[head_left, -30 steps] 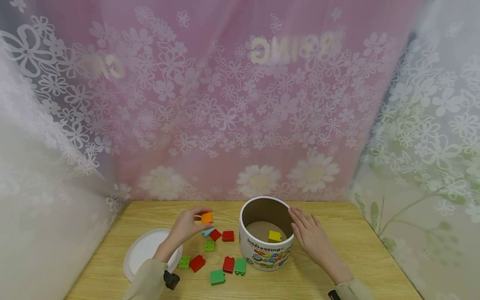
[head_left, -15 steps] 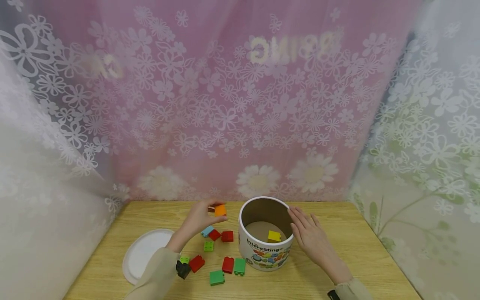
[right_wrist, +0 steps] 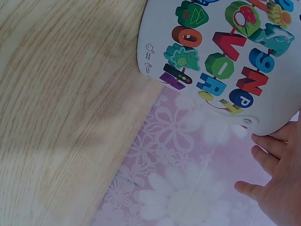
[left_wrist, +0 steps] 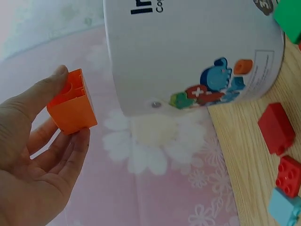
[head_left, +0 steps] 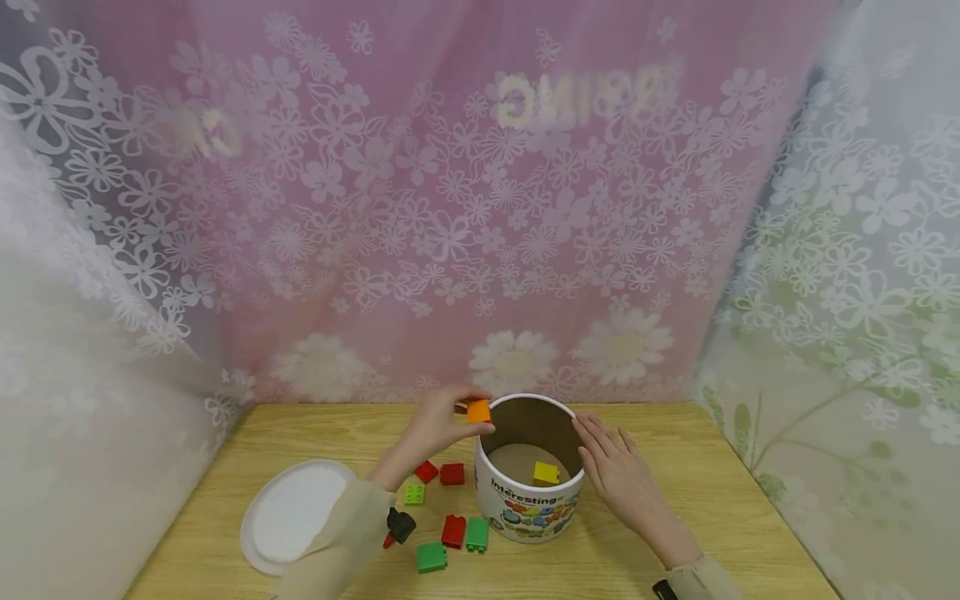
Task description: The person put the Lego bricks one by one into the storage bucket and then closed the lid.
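An orange toy building block [head_left: 478,411] is pinched between the thumb and fingers of my left hand [head_left: 438,419], level with the left rim of a round white bucket [head_left: 528,512]. The left wrist view shows the orange block [left_wrist: 73,106] from its hollow underside, with the printed bucket wall [left_wrist: 188,52] beyond it. My right hand [head_left: 622,483] rests on the bucket's right side with its fingers straight. In the right wrist view, the right hand's fingertips [right_wrist: 263,143] lie at the bucket's edge. A yellow block [head_left: 546,474] lies inside on the bucket floor.
Left of the bucket, several blocks are scattered on the wooden table [head_left: 645,550], among them a red block [head_left: 453,531], a dark green block [head_left: 477,534] and a light green block [head_left: 414,494]. A white round lid [head_left: 288,517] lies farther left. Floral curtains enclose the table.
My left hand has carried the orange block rightward and up, from above the loose blocks to the bucket's left rim. The right hand stays in place against the bucket.
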### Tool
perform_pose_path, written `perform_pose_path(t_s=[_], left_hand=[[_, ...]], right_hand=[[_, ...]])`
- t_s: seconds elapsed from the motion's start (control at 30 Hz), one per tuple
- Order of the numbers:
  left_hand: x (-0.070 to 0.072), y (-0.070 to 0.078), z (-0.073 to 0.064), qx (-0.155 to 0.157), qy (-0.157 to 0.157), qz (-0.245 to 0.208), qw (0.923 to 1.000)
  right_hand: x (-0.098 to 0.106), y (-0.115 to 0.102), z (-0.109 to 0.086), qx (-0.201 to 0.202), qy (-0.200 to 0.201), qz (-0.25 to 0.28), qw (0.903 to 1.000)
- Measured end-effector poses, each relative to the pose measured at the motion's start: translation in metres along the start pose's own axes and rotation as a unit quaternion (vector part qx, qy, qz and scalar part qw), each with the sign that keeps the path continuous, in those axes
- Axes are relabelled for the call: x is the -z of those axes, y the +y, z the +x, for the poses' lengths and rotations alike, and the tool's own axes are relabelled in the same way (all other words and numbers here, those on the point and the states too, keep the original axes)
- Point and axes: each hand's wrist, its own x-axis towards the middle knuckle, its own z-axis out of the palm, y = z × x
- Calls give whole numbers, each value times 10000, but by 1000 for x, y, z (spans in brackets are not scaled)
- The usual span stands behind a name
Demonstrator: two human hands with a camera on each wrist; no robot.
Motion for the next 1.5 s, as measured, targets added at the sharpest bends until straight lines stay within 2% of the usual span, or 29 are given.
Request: perform_pose_path(t_s=[0.13,0.43,0.67,0.93,1.37,1.5], left_hand=[[-11,4,8,-13,-156,-43,9999],[-33,5,21,6,-242,119,9996],[-49,3,27,-309,-205,486,9981],[-67,-4,33,-72,-348,299,9989],[-75,-3,37,-161,-378,477,9980],[-75,-2,39,-171,-426,574,9973]], right_hand=[[0,-1,0,-12,-6,22,10000],[0,-1,1,-12,27,14,10000],[0,-1,1,-24,14,36,10000],[1,-2,1,22,-25,3,10000],[-3,2,0,56,8,-45,10000],[-4,3,0,128,161,-54,9998]])
